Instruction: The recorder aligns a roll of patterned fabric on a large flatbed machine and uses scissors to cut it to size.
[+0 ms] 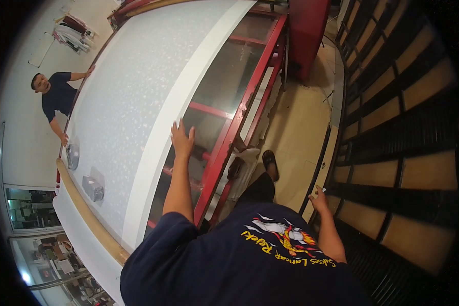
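Note:
My left hand [182, 138] lies flat with fingers spread on the white border strip [160, 148] of a large white speckled sheet [132, 86]. The sheet is spread over a long table with a glass top and a red metal frame [224, 148]. My right hand [319, 200] reaches out to the side, fingers curled on the black rail [316, 171] at the foot of a black grille. At the sheet's far side a co-worker in a dark shirt [56, 94] has both hands on its edge.
A tan roll [89, 217] lies across the table's near end, with two small plastic-wrapped objects [93, 187] beside it on the sheet. A red machine [308, 30] stands at the far end. Beige tiled floor [296, 127] runs between the table and the black grille with tan panels [392, 117].

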The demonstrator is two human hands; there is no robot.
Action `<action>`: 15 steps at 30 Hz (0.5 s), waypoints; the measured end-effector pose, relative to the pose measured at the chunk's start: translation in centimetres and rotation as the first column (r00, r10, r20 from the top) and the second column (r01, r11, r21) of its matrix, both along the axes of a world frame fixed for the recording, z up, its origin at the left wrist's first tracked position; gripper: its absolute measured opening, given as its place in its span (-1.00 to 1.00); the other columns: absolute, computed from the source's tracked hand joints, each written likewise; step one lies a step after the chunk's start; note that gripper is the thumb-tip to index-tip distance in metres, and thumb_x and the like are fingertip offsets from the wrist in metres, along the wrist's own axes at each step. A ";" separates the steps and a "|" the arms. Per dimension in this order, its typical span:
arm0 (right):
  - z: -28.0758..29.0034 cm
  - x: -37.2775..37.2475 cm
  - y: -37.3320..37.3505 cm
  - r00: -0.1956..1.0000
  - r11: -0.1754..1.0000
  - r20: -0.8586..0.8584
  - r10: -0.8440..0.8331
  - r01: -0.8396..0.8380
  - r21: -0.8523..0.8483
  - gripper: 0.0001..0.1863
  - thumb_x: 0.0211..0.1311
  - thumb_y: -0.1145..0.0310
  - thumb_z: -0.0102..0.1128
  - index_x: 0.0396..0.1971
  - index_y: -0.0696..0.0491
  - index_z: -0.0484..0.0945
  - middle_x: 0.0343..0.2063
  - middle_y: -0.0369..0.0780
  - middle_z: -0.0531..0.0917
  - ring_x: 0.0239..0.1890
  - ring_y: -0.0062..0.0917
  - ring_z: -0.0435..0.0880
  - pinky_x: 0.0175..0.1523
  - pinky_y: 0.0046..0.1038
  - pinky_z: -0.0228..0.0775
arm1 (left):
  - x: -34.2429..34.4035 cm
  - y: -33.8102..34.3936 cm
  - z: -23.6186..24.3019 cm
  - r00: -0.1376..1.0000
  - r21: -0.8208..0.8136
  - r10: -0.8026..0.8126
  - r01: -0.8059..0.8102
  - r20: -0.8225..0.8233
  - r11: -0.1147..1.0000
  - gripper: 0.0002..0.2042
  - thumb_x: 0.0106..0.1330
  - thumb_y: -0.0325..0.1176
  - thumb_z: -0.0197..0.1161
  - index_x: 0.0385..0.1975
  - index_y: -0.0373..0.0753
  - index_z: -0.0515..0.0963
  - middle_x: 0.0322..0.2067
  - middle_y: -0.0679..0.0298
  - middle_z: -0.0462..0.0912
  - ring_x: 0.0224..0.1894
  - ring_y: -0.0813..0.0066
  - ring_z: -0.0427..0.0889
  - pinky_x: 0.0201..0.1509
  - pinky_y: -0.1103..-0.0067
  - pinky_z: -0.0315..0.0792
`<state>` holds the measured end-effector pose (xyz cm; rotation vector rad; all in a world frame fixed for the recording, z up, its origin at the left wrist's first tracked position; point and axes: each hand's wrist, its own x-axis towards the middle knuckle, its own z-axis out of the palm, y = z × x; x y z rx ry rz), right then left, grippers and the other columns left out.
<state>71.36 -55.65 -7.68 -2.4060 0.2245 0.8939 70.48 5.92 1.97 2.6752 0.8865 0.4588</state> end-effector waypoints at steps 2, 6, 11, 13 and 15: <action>1.1 4.8 1.5 0.999 0.998 0.008 0.050 -0.050 -0.037 -0.23 0.15 0.38 0.37 0.37 0.00 0.26 0.20 0.00 0.51 0.24 -0.17 0.51 0.29 -0.23 0.36 | 7.0 0.4 -0.3 0.998 -0.031 0.018 -0.016 0.064 0.999 -0.35 0.40 0.00 0.14 0.41 -0.16 0.21 0.41 -0.17 0.12 0.46 -0.21 0.05 0.43 -0.07 0.02; 0.0 17.0 5.8 0.974 0.978 0.099 0.205 -0.199 -0.068 -0.27 0.16 0.40 0.33 0.35 0.01 0.29 0.17 0.01 0.53 0.25 -0.14 0.49 0.30 -0.23 0.36 | 16.1 2.0 -3.4 0.985 -0.023 0.172 -0.172 -0.019 0.985 -0.38 0.44 0.02 0.07 0.41 -0.15 0.23 0.42 -0.10 0.14 0.48 -0.16 0.04 0.46 -0.07 -0.05; -1.1 31.9 12.9 0.821 0.866 0.276 0.499 -0.485 -0.125 -0.32 0.15 0.39 0.34 0.31 0.01 0.35 0.05 0.03 0.59 0.14 -0.08 0.55 0.24 -0.21 0.38 | 18.9 1.2 -4.3 0.976 0.094 0.209 -0.203 -0.066 0.975 -0.51 0.49 -0.03 -0.02 0.31 -0.13 0.39 0.36 0.10 0.32 0.46 0.00 0.13 0.47 -0.08 -0.15; -0.7 36.6 17.0 0.794 0.848 0.309 0.523 -0.520 -0.099 -0.32 0.15 0.38 0.33 0.31 -0.01 0.35 0.07 0.03 0.58 0.15 -0.08 0.54 0.25 -0.21 0.37 | 18.5 1.5 -4.1 0.976 0.061 0.212 -0.209 -0.042 0.976 -0.54 0.50 -0.06 -0.03 0.28 -0.15 0.43 0.34 0.12 0.37 0.44 0.02 0.17 0.47 -0.08 -0.14; 1.6 39.2 23.5 0.749 0.827 0.396 0.530 -0.559 -0.050 -0.51 0.13 0.38 0.32 0.11 0.09 0.53 -0.06 0.03 0.65 0.06 -0.10 0.61 0.16 -0.20 0.45 | 18.3 1.9 -4.2 0.969 0.064 0.242 -0.239 -0.049 0.969 -0.58 0.50 -0.12 -0.02 0.23 -0.16 0.48 0.27 0.19 0.46 0.41 0.08 0.24 0.48 -0.06 -0.14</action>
